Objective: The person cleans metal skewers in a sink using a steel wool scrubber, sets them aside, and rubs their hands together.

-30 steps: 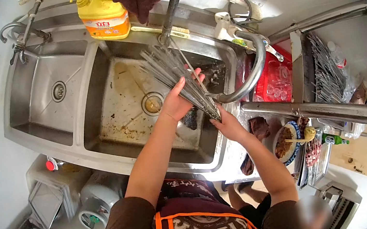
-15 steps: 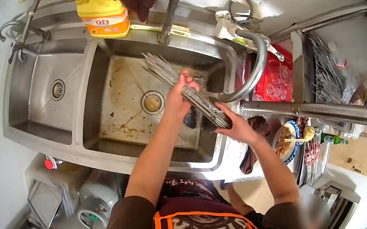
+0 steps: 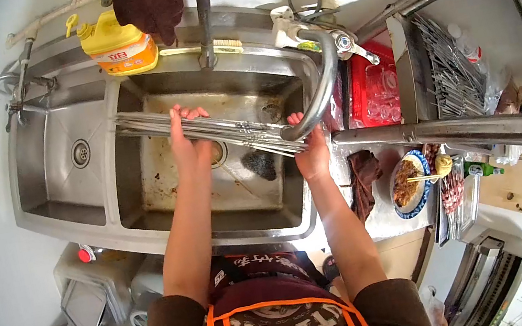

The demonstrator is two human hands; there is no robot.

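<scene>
A bundle of thin metal skewers (image 3: 227, 131) lies nearly level across the right sink basin (image 3: 216, 223), in both my hands. My left hand (image 3: 191, 140) is wrapped round the bundle left of its middle. At the bundle's right end my right hand (image 3: 312, 150) grips the skewers, partly hidden behind the curved faucet pipe (image 3: 329, 74). Below the bundle, a dark scouring pad (image 3: 259, 164) rests on the basin floor near the drain, among brown food bits.
Behind the basin stand a yellow detergent jug (image 3: 120, 47), a brush (image 3: 213, 48) and a dark cloth (image 3: 149, 4) over a faucet. At right are a red basket (image 3: 377, 90), more skewers (image 3: 453, 73), a plate of food (image 3: 410, 184) and a metal rail (image 3: 451, 133).
The skewer bundle has turned from a steep diagonal to nearly level. My left hand has moved left and my right hand slightly up and left. The view has shifted to the right.
</scene>
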